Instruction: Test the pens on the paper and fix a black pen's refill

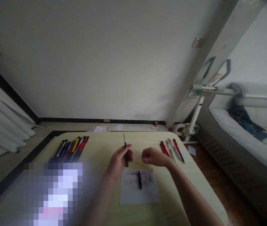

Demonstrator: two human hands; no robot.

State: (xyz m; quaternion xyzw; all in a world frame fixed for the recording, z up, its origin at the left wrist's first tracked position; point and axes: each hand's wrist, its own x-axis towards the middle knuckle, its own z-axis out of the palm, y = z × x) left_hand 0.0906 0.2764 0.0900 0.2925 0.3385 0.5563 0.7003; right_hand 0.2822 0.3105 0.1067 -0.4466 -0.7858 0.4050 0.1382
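My left hand point(119, 160) is closed around a thin dark pen part point(125, 150) that points up and away from me over the pale wooden table point(100, 147). My right hand point(152, 156) is curled in a loose pinch just right of it; what it holds, if anything, is too small to make out. Below both hands lies a white sheet of paper point(133, 193) with dark scribbles, and a short black pen piece point(139, 180) rests on it.
A row of several pens point(71, 149) lies at the table's far left, a smaller group of pens point(172, 150) at its far right. A blurred-out patch covers the near left. An exercise bike point(199, 103) and a bed point(246, 131) stand to the right.
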